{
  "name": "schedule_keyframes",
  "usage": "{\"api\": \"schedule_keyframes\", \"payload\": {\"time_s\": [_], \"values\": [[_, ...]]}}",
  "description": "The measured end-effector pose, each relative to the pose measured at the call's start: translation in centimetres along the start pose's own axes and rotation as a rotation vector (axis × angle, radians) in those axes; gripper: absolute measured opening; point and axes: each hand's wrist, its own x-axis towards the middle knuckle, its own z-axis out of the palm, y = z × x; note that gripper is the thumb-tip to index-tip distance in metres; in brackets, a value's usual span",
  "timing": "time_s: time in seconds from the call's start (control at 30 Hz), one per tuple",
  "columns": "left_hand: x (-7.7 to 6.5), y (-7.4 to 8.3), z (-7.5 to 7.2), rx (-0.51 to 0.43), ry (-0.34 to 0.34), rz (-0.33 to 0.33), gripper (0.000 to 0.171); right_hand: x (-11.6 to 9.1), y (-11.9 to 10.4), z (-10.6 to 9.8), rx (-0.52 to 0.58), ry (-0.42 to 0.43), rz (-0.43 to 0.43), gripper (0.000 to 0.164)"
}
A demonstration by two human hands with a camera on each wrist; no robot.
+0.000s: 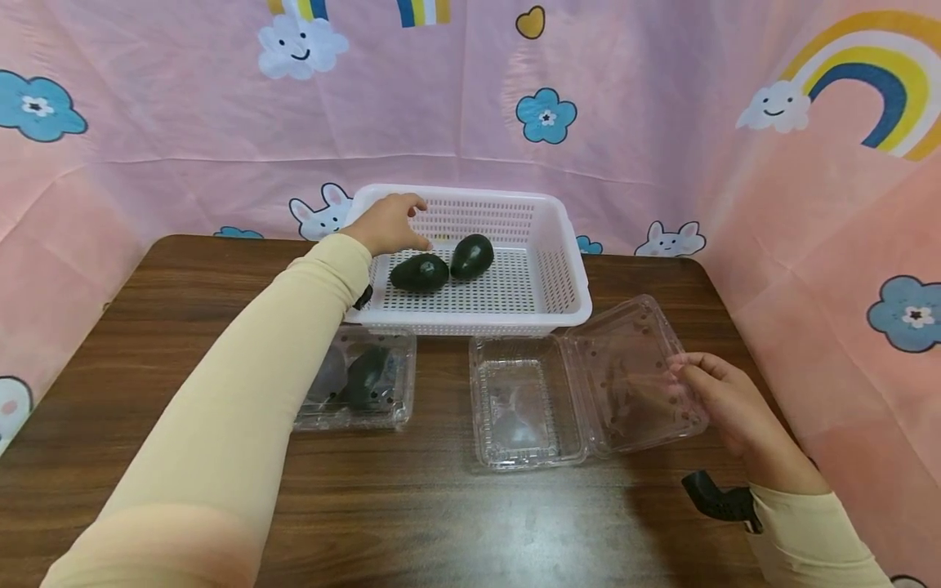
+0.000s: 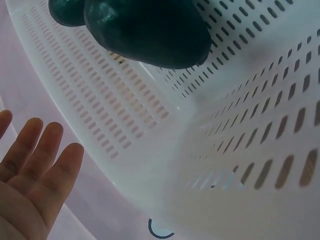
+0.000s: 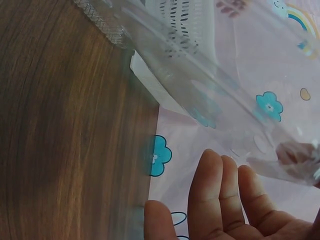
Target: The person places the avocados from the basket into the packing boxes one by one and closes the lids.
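Observation:
Over the left side of a white plastic basket (image 1: 566, 318) hangs my left hand (image 1: 390, 224), fingers spread and loosely bent, holding nothing. Two dark green avocados (image 1: 419, 273) lie inside the basket, just below and right of that hand. In the left wrist view the avocados (image 2: 147, 32) appear at the top, apart from the fingers (image 2: 60, 175). My right hand (image 1: 724, 400) pinches the edge of the raised lid (image 1: 632, 376) of a clear plastic clamshell box. Its bottom half (image 1: 518, 416) rests on the table with no fruit in it.
A second clear clamshell box (image 1: 397, 400), lid down, stands left of the first with an avocado (image 1: 365, 376) inside; my left sleeve (image 1: 243, 392) partly covers it. The brown wooden table (image 1: 412, 523) ends at a pink patterned cloth (image 1: 456, 106) behind and at the sides.

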Motion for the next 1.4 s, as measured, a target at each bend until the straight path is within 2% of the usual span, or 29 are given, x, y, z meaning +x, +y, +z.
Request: {"api": "schedule_keyframes", "payload": {"time_s": [0.23,0.57,0.93,1.23,1.4], "values": [[0.3,-0.2,-0.2,0.011,-0.013,0.002,0.069,-0.1,0.0,0.1,-0.048,0.002,0.0,0.035],[0.8,-0.2,-0.3,0.016,-0.075,-0.031,0.074,0.0,-0.1,0.0,-0.047,-0.003,0.01,0.036],[1.2,-0.8,0.9,0.03,-0.162,-0.037,0.079,0.1,-0.1,0.1,-0.044,-0.009,0.019,0.039],[1.7,-1.2,1.4,0.057,-0.19,-0.039,0.08,0.2,0.0,0.0,-0.035,-0.001,0.031,0.039],[1.9,-1.6,1.5,0.04,-0.205,-0.037,0.082,0.2,0.0,0.0,-0.049,0.007,0.041,0.041]]}}
